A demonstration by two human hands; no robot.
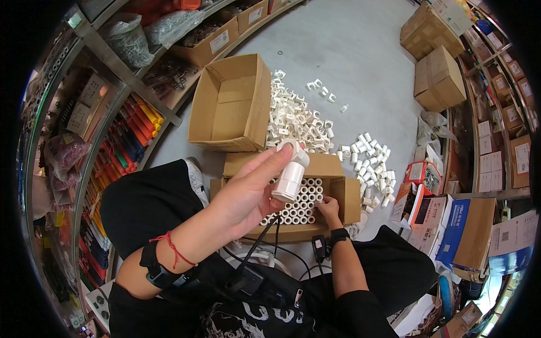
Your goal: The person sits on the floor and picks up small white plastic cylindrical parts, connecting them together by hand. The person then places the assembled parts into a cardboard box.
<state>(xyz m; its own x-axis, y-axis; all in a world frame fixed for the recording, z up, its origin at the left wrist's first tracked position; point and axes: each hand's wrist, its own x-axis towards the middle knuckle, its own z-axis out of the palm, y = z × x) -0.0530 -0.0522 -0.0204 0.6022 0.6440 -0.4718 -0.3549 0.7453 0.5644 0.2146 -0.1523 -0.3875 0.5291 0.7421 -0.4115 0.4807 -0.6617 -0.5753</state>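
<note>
A person seated on the floor packs white pipe fittings into a cardboard box.
The left hand (248, 197) grips one white fitting (290, 172) raised above the box (338, 194); the right hand (328, 209) rests, fingers curled, on the packed rows inside.

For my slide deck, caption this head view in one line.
Left hand lifts a white pipe fitting while right hand reaches into the fitting-packed box.

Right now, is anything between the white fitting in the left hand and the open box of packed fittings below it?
Nothing visible blocks it. The left hand holds the white pipe fitting directly above the box of upright white fittings. The right hand rests inside at the rows' right edge, beside the drop path.
</note>
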